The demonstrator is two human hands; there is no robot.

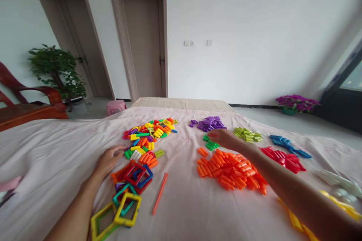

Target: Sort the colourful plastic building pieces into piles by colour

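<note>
My left hand (109, 159) rests on the cloth at the left edge of a mixed pile of colored plastic pieces (143, 144). Its fingers reach toward the pile, loosely apart, and I see nothing held in them. Across the cloth, my right hand (222, 138) is over a small group of green tube-shaped pieces (211, 144). The fingers of that hand are bent together and pointing left; whatever they hold, if anything, is hidden. Purple pieces (211, 123) lie just beyond it, and a large heap of orange pieces (233, 169) lies on the near side.
Lime pieces (247, 134), blue pieces (288, 145), red pieces (283, 159), white pieces (341, 184) and yellow pieces (296, 223) lie in groups at the right. Square and triangular frames (128, 209) overlap near my left forearm. A thin orange stick (160, 194) lies beside them.
</note>
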